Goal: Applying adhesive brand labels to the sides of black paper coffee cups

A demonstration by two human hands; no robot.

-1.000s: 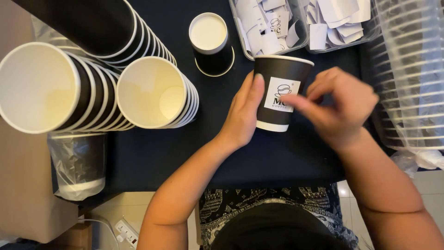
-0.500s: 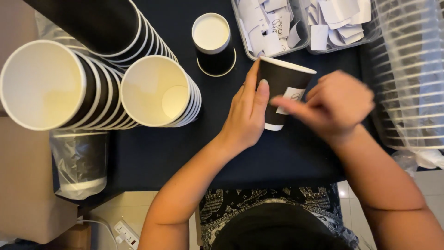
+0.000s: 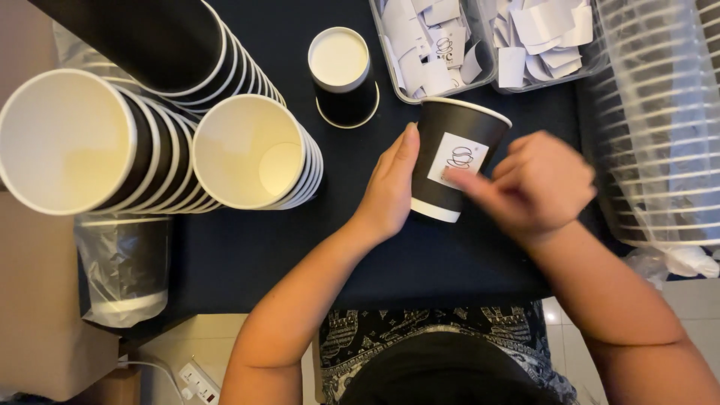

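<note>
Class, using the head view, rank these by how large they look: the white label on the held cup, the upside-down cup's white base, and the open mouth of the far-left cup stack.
1. Mouth of the far-left cup stack, though it sits nearer the camera.
2. Upside-down cup's base.
3. White label on the held cup.

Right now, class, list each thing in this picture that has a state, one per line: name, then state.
black paper cup: tilted, mouth away, white sticker on its side
left hand: steadying the cup's side
right hand: fingertips pressing the sticker
lone cup: upside down
cup stacks: nested, lying sideways, mouths open
sticker trays: full of loose stickers
</note>
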